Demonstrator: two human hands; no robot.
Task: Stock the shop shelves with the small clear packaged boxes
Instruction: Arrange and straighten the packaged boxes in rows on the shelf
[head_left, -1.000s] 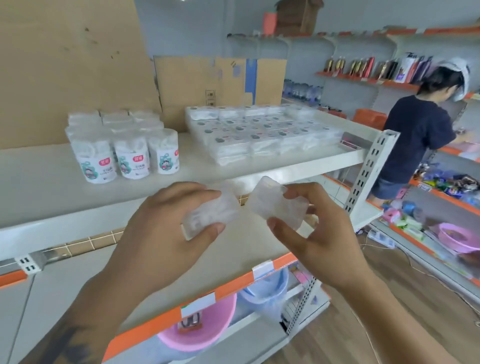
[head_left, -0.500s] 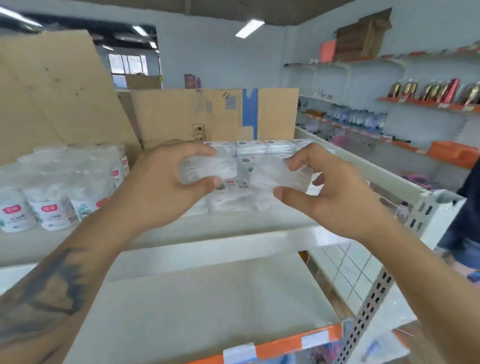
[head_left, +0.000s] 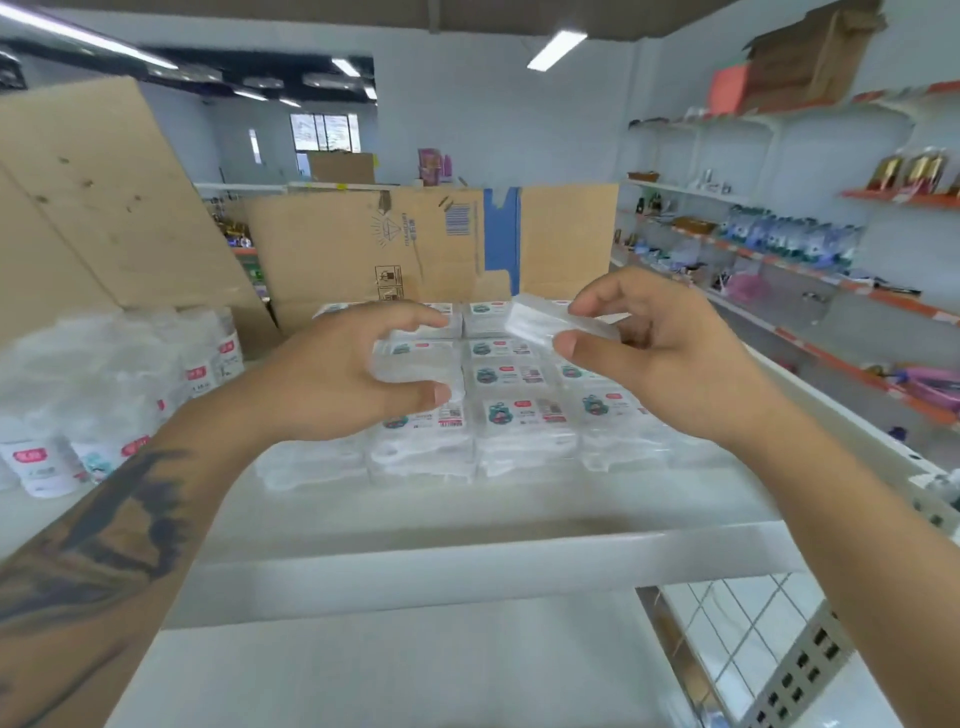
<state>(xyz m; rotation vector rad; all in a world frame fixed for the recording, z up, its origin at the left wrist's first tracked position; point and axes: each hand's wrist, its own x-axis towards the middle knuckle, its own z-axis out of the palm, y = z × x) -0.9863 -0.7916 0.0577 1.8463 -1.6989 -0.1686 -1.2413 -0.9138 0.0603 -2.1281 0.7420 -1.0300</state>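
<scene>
Several small clear packaged boxes with labels lie in rows, stacked, on the white top shelf. My left hand grips one clear box between thumb and fingers, low over the left side of the stack. My right hand pinches another clear box between thumb and forefinger, tilted, above the stack's right half. Both boxes are partly hidden by my fingers.
White round tubs with red labels crowd the shelf's left part. Cardboard sheets lean behind the stack. A lower white shelf lies below. Wall shelves with goods run along the right.
Both hands have risen from the lower shelf level and reached forward over the stacked boxes, each still holding its box. The view has tilted upward and nearer to the stack.
</scene>
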